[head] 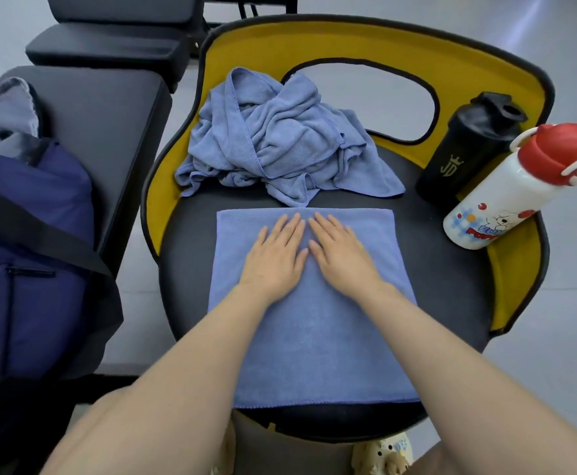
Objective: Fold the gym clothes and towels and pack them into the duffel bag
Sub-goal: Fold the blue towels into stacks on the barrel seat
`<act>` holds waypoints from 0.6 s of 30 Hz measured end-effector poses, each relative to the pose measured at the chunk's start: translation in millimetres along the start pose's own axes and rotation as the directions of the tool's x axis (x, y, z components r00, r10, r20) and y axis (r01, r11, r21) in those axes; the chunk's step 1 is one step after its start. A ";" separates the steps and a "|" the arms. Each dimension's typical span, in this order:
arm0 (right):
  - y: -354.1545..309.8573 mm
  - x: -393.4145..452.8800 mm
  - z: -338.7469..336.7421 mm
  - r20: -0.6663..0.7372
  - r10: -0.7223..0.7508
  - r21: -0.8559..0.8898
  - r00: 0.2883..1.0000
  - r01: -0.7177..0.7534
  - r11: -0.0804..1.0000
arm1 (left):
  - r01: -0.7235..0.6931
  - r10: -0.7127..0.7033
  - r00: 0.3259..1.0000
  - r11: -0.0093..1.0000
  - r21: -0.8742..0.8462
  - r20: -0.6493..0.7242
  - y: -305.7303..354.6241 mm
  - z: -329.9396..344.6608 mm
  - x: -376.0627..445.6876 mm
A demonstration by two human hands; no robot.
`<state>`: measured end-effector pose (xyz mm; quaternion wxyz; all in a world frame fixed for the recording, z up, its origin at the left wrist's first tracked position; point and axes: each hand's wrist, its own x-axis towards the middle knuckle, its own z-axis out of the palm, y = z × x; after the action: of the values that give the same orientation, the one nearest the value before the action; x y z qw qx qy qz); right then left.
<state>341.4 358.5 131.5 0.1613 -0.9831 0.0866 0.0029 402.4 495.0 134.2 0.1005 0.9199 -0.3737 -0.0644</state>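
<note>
A folded blue towel [314, 347] lies flat on the black seat of a chair [451, 286]. My left hand [275, 258] and my right hand [340, 255] press on its far half side by side, fingers straight, thumbs nearly touching. Behind it a second blue towel [280, 138] sits in a crumpled heap against the chair's yellow back. A navy duffel bag [30, 252] with a black strap stands on a bench at the left, its top open with grey cloth [2, 111] showing.
A black shaker bottle [468, 149] and a white bottle with a red cap [520, 190] stand at the seat's right edge. Black padded benches [108, 108] fill the left and back. The chair's yellow back [365, 42] curves around the far side.
</note>
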 end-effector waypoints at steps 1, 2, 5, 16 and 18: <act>4.4 -1.0 1.2 0.025 0.060 -0.039 0.998 -0.059 0.998 | 0.036 -0.037 0.998 0.999 0.022 0.046 -4.0 2.8 0.5; 10.9 -2.3 -0.1 0.035 0.117 -0.063 0.993 -0.115 0.991 | 0.070 -0.072 0.996 0.997 0.027 0.059 -10.4 2.4 0.4; 32.2 -7.8 -7.3 0.023 0.233 -0.094 0.972 -0.230 0.969 | 0.152 -0.154 0.987 0.988 0.030 0.054 -37.4 -4.7 0.1; 56.1 -13.9 -21.4 0.009 0.382 -0.034 0.924 -0.381 0.924 | 0.327 -0.328 0.945 0.943 -0.061 -0.005 -70.8 -24.0 -5.7; 59.4 -9.8 -23.7 -0.008 0.408 0.032 0.913 -0.408 0.913 | 0.345 -0.359 0.933 0.920 -0.187 -0.041 -71.2 -29.2 -0.3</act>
<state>321.1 297.2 135.5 0.1712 -0.9409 0.2910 0.0280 455.9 549.0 146.1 0.1821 0.9612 -0.1910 -0.0801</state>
